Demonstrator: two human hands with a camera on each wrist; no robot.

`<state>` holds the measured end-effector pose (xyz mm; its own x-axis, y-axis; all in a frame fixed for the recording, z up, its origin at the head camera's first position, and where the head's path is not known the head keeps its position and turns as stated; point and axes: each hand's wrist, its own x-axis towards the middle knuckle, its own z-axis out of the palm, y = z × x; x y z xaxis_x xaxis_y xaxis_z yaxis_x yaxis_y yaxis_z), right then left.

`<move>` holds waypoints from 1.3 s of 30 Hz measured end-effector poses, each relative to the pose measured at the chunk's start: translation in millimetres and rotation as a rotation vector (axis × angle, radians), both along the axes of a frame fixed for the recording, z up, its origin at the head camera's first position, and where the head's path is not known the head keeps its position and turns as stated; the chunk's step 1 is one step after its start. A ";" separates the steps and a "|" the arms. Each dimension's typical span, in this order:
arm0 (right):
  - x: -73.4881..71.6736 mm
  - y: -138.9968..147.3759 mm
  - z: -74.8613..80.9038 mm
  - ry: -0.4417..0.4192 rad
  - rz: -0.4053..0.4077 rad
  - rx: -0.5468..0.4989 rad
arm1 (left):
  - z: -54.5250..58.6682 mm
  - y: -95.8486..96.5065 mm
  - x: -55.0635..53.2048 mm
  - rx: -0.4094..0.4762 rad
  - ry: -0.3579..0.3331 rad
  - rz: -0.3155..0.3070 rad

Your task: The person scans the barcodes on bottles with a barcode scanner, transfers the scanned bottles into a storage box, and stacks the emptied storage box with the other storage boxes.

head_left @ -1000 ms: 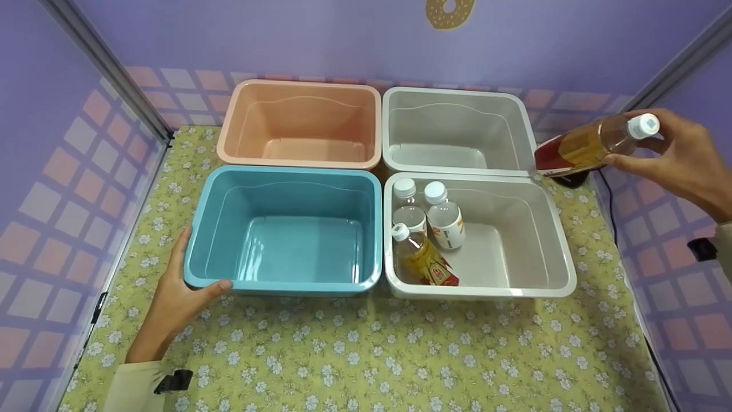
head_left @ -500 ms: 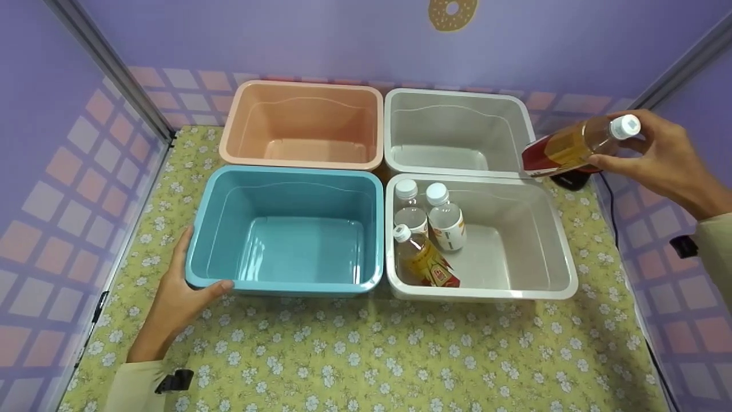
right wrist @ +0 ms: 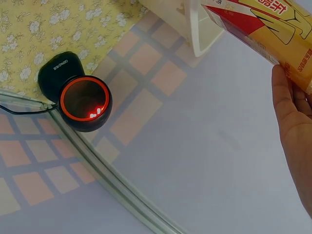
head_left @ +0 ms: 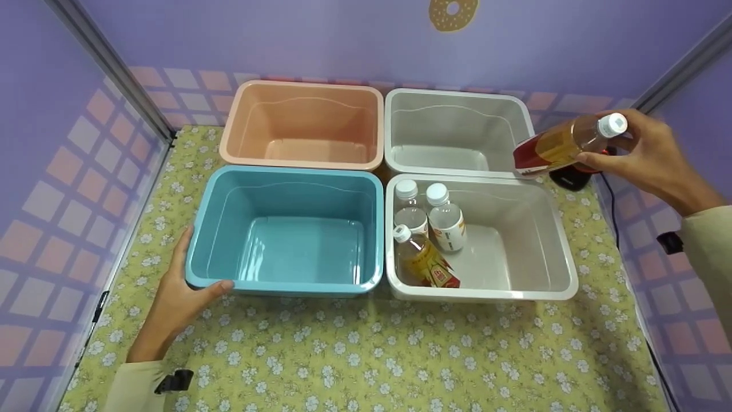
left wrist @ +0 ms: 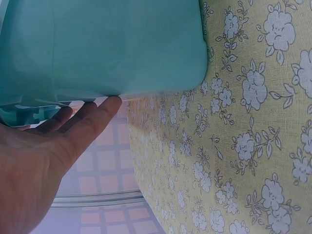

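Observation:
My right hand [head_left: 646, 151] grips a drink bottle [head_left: 563, 143] near its neck, fingers behind and thumb in front. The bottle has a white cap, a red and yellow label and amber see-through plastic. It tilts, cap toward the right and base toward the left, overlapping the back right corner of the front grey bin [head_left: 483, 293] in the head view. My left hand [head_left: 186, 294] holds the front left corner of the blue bin [head_left: 309, 286], thumb on the front rim. In the left wrist view its fingers [left wrist: 92, 119] lie along the bin's outer wall.
Two white-capped clear bottles [head_left: 447, 223] and a yellow-labelled bottle [head_left: 426, 260] stand or lean in the front grey bin's left side. Behind are a peach bin [head_left: 300, 86] and another grey bin [head_left: 457, 92]. A corded black device with a red-lit ring [right wrist: 85, 100] sits near the right wall.
My right hand has moved left with the tilted bottle, bringing its base over the grey bins' right corner and uncovering more of the black device. The left hand stays on the blue bin.

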<state>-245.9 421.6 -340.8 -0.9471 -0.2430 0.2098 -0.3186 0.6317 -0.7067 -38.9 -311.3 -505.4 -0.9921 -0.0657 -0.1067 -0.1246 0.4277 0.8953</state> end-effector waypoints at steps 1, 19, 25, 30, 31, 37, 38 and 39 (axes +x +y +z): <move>-1.3 -1.2 -0.5 -0.003 -0.002 -0.006 | 0.0 -0.1 0.3 -0.004 0.003 0.000; -13.4 -16.4 -12.6 -0.034 -0.022 -0.012 | 2.3 1.7 2.1 -0.023 -0.001 0.002; -18.3 -20.8 -20.5 -0.037 -0.048 0.008 | 2.2 0.6 1.2 -0.025 -0.002 -0.004; -23.0 -25.7 -26.3 -0.024 -0.040 0.028 | 2.7 0.9 0.8 -0.002 -0.012 -0.005; -23.7 -26.5 -27.5 -0.020 -0.040 0.038 | 3.0 1.3 0.6 -0.005 -0.011 -0.003; -26.7 -29.5 -33.0 -0.029 -0.050 0.084 | 3.4 3.8 0.1 -0.017 -0.002 0.000; -27.4 -30.2 -33.5 -0.031 -0.049 0.084 | 3.4 4.1 0.2 -0.015 -0.001 -0.001; -28.3 -30.8 -34.2 -0.034 -0.048 0.082 | 3.3 4.7 0.3 -0.013 0.000 -0.001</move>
